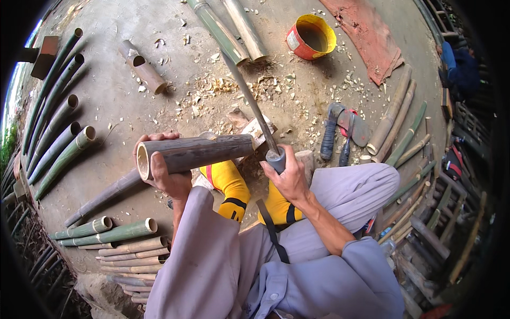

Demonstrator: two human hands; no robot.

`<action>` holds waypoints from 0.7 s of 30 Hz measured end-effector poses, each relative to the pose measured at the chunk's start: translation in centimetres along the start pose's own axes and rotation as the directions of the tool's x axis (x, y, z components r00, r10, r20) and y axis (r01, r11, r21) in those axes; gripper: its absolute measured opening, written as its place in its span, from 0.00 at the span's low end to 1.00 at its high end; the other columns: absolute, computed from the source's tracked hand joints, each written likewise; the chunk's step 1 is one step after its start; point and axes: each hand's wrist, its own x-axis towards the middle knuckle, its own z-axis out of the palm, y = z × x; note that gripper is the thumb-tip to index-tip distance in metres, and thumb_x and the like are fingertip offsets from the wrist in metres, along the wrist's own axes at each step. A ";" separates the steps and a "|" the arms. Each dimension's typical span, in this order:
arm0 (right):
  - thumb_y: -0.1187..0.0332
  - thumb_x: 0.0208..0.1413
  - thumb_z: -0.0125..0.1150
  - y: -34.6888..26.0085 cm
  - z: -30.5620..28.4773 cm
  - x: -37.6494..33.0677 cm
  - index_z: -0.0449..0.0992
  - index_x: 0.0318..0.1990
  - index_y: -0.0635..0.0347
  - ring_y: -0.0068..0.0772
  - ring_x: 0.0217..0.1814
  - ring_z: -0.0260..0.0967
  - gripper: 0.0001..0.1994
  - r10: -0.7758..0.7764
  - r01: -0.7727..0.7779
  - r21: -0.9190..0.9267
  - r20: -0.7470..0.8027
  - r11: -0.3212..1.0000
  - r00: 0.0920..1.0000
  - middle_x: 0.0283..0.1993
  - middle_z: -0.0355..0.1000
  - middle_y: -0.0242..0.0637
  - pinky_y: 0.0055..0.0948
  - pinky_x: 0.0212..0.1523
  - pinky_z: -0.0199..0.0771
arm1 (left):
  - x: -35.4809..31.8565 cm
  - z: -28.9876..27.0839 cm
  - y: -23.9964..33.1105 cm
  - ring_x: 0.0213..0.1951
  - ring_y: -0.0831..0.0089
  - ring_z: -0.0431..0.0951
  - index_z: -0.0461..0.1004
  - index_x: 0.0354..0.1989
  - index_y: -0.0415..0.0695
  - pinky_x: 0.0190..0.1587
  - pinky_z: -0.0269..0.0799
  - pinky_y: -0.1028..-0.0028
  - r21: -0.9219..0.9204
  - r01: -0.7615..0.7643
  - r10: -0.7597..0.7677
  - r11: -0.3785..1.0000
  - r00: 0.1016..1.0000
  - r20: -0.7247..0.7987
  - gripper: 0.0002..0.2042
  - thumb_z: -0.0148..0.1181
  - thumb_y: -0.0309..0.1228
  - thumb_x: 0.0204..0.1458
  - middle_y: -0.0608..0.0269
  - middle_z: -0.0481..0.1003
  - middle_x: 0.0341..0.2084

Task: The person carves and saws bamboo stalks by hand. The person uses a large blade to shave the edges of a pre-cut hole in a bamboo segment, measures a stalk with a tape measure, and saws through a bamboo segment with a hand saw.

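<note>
We had the bamboo tube [204, 154] up in front of us, lying crosswise over our yellow socks [231, 183], w/ its open mouth to the left. Our left hand [170, 181] was wrapped round that mouth end, thumb on the near side, fingers over the far side. Our right hand [292, 181] gripped the grey handle [276, 161] of a long rod [251, 99], just off the tube's right end; the rod pointed away from us, past the tube, & we couldn't tell if its far tip touched anything.

Prob. we were btwn strokes, lining up to work the tube w/ the rod. Next move, we judged, called for bringing the rod onto the tube while the left hand kept it from rolling.

A wood block [256, 129] sat right behind the tube's right end. Beyond the tube lay shavings [215, 87], then a green pole [218, 29] farther out. A notched bamboo piece [151, 77] lay beyond its left end. Well right of the tube was a tool w/ a black handle [328, 141]; farther out that way, a red & yellow bucket [301, 51] & a red cloth [369, 40].
</note>
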 end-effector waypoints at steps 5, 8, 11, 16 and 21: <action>0.65 0.50 0.65 0.4 1.3 0.7 0.63 0.42 0.65 0.45 0.28 0.75 0.19 -0.336 0.338 -0.019 -0.178 0.941 0.925 0.29 0.72 0.50 0.35 0.26 0.75 | -0.5 -1.1 -0.1 0.42 0.57 0.70 0.60 0.53 0.40 0.50 0.65 0.56 -0.077 0.005 0.005 0.997 0.993 0.122 0.28 0.58 0.39 0.44 0.52 0.68 0.37; 0.65 0.49 0.64 6.8 3.1 0.8 0.60 0.39 0.66 0.55 0.27 0.75 0.20 0.133 -0.085 -0.246 0.183 0.965 0.974 0.25 0.71 0.57 0.45 0.25 0.74 | -1.2 -0.7 0.2 0.41 0.56 0.70 0.60 0.53 0.40 0.51 0.65 0.55 -0.058 0.003 0.005 0.998 0.992 0.123 0.30 0.60 0.40 0.41 0.51 0.68 0.36; 0.62 0.49 0.65 3.8 1.5 0.9 0.61 0.41 0.67 0.55 0.32 0.75 0.22 0.179 -0.145 -0.156 0.231 0.977 0.956 0.28 0.72 0.58 0.43 0.29 0.74 | -1.1 -2.4 0.2 0.41 0.57 0.70 0.60 0.52 0.40 0.52 0.64 0.55 -0.100 0.014 -0.001 0.995 0.991 0.137 0.31 0.60 0.39 0.39 0.51 0.68 0.37; 0.63 0.49 0.66 -0.2 1.0 0.6 0.64 0.41 0.65 0.44 0.29 0.76 0.19 -0.238 0.241 0.028 -0.079 0.970 0.968 0.27 0.73 0.49 0.33 0.26 0.74 | -1.3 -3.5 0.6 0.41 0.60 0.68 0.61 0.51 0.40 0.52 0.62 0.57 -0.112 0.003 0.022 0.994 0.974 0.223 0.31 0.60 0.41 0.36 0.51 0.68 0.37; 0.66 0.48 0.63 7.2 2.4 2.1 0.60 0.40 0.66 0.58 0.29 0.74 0.19 0.160 -0.097 -0.230 0.272 0.968 0.949 0.26 0.72 0.57 0.47 0.27 0.74 | 0.6 -3.2 0.4 0.43 0.61 0.68 0.61 0.51 0.39 0.52 0.62 0.60 0.016 -0.022 0.017 1.000 0.966 0.257 0.29 0.59 0.40 0.39 0.51 0.68 0.39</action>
